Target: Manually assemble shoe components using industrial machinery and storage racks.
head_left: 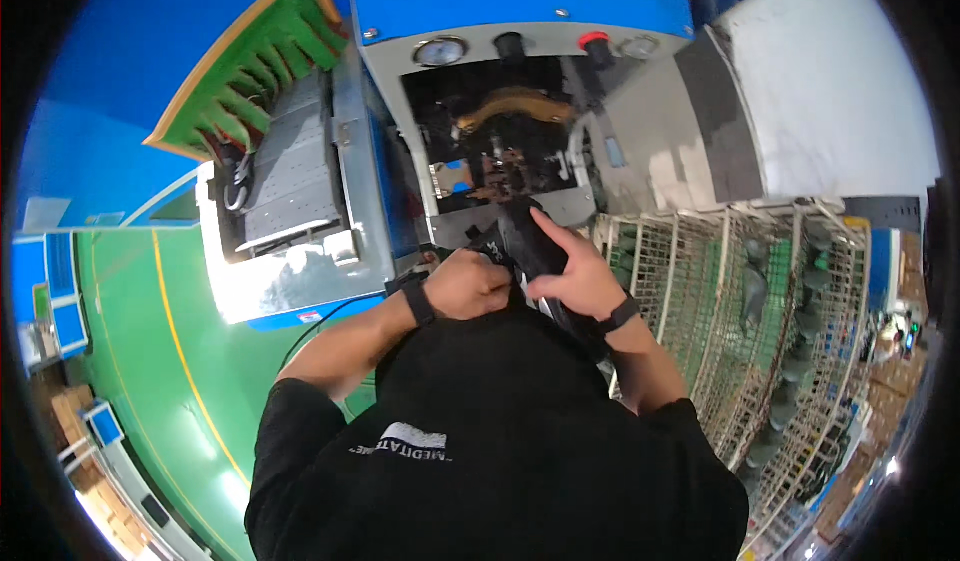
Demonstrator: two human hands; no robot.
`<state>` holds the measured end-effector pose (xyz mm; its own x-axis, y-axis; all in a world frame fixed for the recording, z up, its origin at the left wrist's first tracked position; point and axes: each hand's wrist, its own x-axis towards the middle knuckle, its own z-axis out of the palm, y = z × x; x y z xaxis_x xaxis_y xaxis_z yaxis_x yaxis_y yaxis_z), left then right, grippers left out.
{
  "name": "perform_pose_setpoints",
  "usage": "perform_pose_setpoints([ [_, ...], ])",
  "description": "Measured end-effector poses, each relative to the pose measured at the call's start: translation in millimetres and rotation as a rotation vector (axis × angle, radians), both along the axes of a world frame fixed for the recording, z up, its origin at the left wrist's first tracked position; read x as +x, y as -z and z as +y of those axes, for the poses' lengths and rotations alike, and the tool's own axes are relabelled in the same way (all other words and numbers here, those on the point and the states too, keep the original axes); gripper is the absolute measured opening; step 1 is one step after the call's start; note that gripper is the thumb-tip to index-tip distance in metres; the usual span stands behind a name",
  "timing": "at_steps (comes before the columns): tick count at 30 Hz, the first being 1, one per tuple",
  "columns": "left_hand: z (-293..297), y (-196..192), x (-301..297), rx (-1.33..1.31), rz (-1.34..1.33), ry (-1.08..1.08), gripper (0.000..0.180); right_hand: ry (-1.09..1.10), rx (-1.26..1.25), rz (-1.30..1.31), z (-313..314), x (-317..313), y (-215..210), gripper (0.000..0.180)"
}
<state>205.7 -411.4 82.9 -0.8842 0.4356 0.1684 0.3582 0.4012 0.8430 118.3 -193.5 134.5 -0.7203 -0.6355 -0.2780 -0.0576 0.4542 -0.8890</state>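
A black shoe upper [530, 239] is held close in front of my body, just below the opening of a blue and grey machine. My right hand [582, 279] wraps round its right side, with the thumb and fingers closed on it. On its left side my left hand [470, 285] has its fingers curled against the edge of the same piece; what the fingertips pinch is hidden. Behind the upper, the machine's dark opening [500, 151] shows a curved brass-coloured part [515, 106] and metal fittings.
Gauges [440, 52] and a red button [594, 41] sit above the opening. To the left stands a conveyor [290, 166] with a green fringed curtain [265, 76]. A wire rack [690, 301] holding several grey shoe-shaped pieces stands at my right. Green floor [140, 361] lies at left.
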Motion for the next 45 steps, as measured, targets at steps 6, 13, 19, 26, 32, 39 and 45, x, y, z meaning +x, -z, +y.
perform_pose_setpoints([
  [6,45,-94,27,0.341,0.026,0.412,0.013,0.542,-0.372,-0.414,40,-26,48,0.078],
  [13,50,-40,6,-0.343,0.046,-0.515,0.065,0.25,-0.14,-0.042,19,-7,-3,0.1],
  [19,37,-46,18,-0.63,-0.207,-0.29,0.035,-0.015,0.053,0.19,3,9,-7,0.102],
  [26,9,-50,5,-0.592,-0.053,0.084,0.012,-0.021,-0.001,0.029,12,3,3,0.098],
  [32,23,-62,27,-0.093,-0.066,-0.015,0.016,0.579,-0.445,-0.605,44,-24,35,0.083],
  [39,5,-18,18,-0.034,-0.306,-0.561,0.02,0.34,-0.087,0.166,-12,-80,16,0.096],
  [45,-7,15,32,-0.047,-0.314,-0.501,0.021,0.114,0.454,0.518,-71,-97,16,0.092],
])
